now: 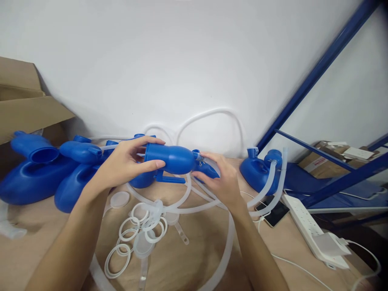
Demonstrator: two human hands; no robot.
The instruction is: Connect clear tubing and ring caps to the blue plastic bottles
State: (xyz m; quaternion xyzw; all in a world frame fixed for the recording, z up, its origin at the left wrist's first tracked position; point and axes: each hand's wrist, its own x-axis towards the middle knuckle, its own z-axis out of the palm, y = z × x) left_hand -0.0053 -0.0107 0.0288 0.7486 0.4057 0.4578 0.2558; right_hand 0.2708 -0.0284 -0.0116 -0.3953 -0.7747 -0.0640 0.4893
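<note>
A blue bottle-shaped plastic part lies sideways between my hands above the table. My left hand grips its wide open end, thumb in front and fingers over the top. At its narrow right end, my right hand pinches a translucent tube where it meets the nozzle, beside a small metal clip. Below lie several white rings and translucent caps with straps. Behind the held part are more blue containers, partly hidden.
Several blue jugs stand at the left beside a cardboard box. Another blue jug, a phone, a white power strip and a blue metal shelf are at the right. Long tubes loop across the table.
</note>
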